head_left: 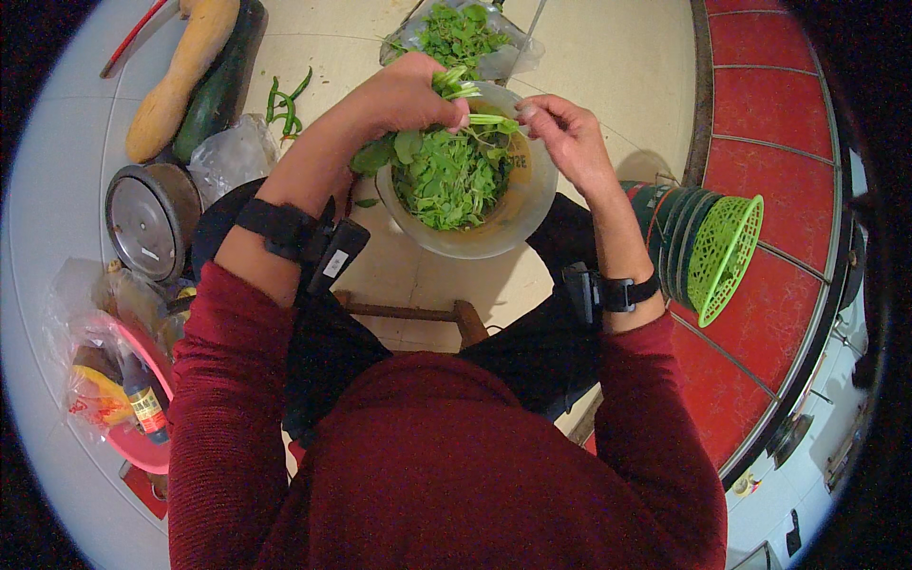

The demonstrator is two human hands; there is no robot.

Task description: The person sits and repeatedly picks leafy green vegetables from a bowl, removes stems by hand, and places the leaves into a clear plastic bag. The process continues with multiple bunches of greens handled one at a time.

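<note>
My left hand (pixel 413 96) is closed around a bunch of leafy green stems (pixel 463 89), over the left rim of a translucent plastic tub (pixel 538 192). Loose green leaves (pixel 456 178) lie inside the tub, which stands between my knees. My right hand (pixel 563 132) is at the tub's right rim, with thumb and forefinger pinched at the tip of a pale green stem (pixel 493 121) that reaches across from my left hand. Whether the fingertips grip that stem is too small to tell. Beyond the tub, more greens (pixel 463 35) lie on a clear plastic bag (pixel 509 60).
Green chillies (pixel 287 107), a tan gourd (pixel 182 78), a dark green gourd (pixel 221 78) and a lidded metal pot (pixel 146 221) are on the left. A pink basin (pixel 135 452) holds a bottle (pixel 146 406). At right stands a dark green bucket (pixel 666 221) with a lime plastic basket (pixel 741 263).
</note>
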